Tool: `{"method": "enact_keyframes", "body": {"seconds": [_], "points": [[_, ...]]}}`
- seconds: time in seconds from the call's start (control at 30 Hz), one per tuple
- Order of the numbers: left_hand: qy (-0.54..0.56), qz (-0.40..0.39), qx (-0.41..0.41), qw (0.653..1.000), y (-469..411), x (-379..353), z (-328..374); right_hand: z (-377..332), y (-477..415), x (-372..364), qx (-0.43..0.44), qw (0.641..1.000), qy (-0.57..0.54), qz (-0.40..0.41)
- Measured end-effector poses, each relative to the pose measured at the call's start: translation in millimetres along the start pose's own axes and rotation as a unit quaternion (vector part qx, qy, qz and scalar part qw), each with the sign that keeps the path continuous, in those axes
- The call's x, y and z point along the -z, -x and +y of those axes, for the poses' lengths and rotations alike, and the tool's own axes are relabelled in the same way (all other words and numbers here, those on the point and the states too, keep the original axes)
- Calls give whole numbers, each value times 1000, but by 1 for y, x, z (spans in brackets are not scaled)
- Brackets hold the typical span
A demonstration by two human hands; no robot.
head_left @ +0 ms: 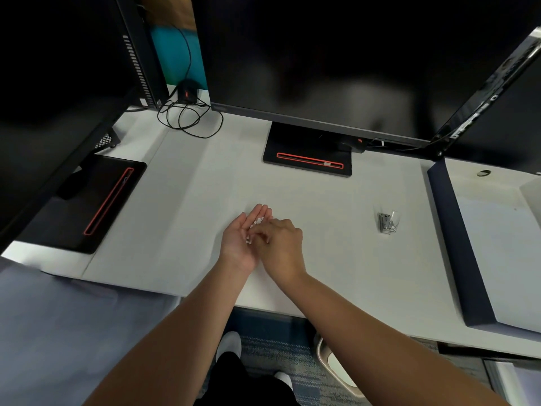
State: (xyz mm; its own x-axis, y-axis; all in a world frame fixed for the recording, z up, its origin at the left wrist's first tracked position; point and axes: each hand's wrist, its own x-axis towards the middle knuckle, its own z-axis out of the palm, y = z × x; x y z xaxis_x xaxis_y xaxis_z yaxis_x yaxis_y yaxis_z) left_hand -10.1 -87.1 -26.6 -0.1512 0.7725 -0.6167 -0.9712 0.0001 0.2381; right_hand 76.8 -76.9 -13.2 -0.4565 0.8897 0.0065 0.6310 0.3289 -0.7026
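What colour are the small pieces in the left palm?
White; the small pieces show best in the head view.

A single wide-angle view sits on the person's head, over the near edge of the bench (322, 200), facing forward and down. It is close: forearms enter from 6 o'clock to the left grip (243, 240) and right grip (282, 244) at centre. A monitor (322, 54) fills 12 o'clock, and floor (263, 353) shows at 6.

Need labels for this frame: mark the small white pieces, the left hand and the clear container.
small white pieces (258, 221), head view, cluster on the fingers
left hand (237, 243), head view, open palm
clear container (388, 222), head view, side wall
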Motion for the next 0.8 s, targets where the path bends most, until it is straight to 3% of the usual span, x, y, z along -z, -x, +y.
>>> {"method": "enact_keyframes", "body": {"seconds": [0.27,0.4,0.47,0.57,0.8], "points": [[9,5,-2,1000,-1,-3,-2,7,-5,6,17,999,27,-12],[22,10,-13,1000,-2,-8,0,15,-5,22,15,992,-127,-9],[53,13,-29,998,-1,-8,5,32,-4,33,-18,989,-145,13],[81,8,-39,996,0,-6,12,71,5,39,-31,999,-39,-22],[96,5,-51,994,-1,-10,16,100,27,25,67,984,167,-13]]}}
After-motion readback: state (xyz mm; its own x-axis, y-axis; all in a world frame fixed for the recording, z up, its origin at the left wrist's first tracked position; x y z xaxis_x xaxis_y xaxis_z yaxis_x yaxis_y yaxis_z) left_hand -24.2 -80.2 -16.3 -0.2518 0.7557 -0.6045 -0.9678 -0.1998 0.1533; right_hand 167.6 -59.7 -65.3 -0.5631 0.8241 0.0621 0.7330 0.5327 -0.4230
